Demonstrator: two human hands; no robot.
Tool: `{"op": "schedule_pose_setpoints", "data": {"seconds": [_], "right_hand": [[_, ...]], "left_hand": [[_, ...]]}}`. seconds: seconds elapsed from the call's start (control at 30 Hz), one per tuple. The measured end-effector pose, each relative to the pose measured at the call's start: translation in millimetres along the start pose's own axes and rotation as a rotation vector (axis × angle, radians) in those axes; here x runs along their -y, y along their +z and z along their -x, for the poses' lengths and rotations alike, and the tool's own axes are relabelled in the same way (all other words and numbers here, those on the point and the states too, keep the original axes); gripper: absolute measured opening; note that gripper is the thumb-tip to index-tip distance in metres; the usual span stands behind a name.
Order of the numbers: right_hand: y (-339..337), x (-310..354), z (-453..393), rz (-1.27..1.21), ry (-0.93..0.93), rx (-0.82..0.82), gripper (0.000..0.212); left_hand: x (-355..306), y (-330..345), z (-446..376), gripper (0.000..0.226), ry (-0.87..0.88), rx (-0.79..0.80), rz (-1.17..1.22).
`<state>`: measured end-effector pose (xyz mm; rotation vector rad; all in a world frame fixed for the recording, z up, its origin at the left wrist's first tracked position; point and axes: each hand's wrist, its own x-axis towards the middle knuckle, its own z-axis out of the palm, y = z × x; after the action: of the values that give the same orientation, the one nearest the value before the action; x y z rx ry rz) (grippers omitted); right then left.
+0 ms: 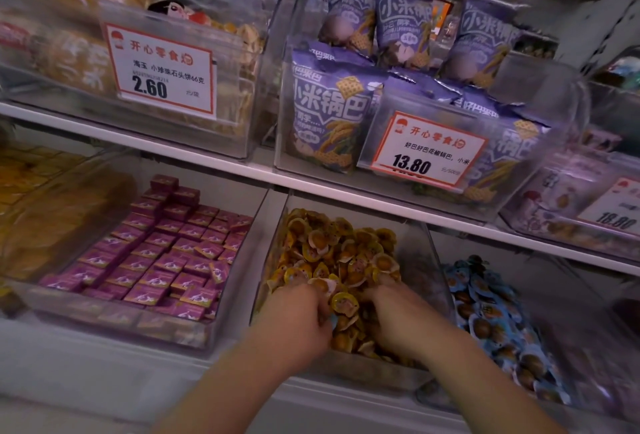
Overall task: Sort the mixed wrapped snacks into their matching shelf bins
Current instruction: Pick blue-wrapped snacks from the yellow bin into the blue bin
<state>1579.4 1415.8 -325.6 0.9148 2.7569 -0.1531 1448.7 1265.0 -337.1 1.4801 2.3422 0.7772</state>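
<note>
A clear bin (425,262) on the lower shelf holds a heap of small yellow-wrapped snacks (346,250). Both my hands are sunk into its front part. My left hand (298,319) has its fingers curled, and a sliver of a blue wrapper (334,322) shows at its fingertips. My right hand (398,312) reaches into the pile beside it, with its fingertips buried among the yellow snacks. To the right, a neighbouring bin holds blue-wrapped snacks (491,316) of the same shape.
Left of the yellow bin is a bin of small pink boxes (166,253). On the shelf above stand purple snack bags (329,111) behind a price tag (429,148), and a bin with a 2.60 tag (162,73). A white shelf edge (242,170) runs between the levels.
</note>
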Motion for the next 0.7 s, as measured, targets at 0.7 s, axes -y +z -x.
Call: {"op": "schedule_pose_setpoints", "data": {"seconds": [0.7], "right_hand": [[-17.0, 9.0, 38.4, -0.373, 0.127, -0.534, 0.01]], "left_hand": [[-5.3, 4.6, -17.7, 0.048, -0.119, 0.068, -0.047]]}}
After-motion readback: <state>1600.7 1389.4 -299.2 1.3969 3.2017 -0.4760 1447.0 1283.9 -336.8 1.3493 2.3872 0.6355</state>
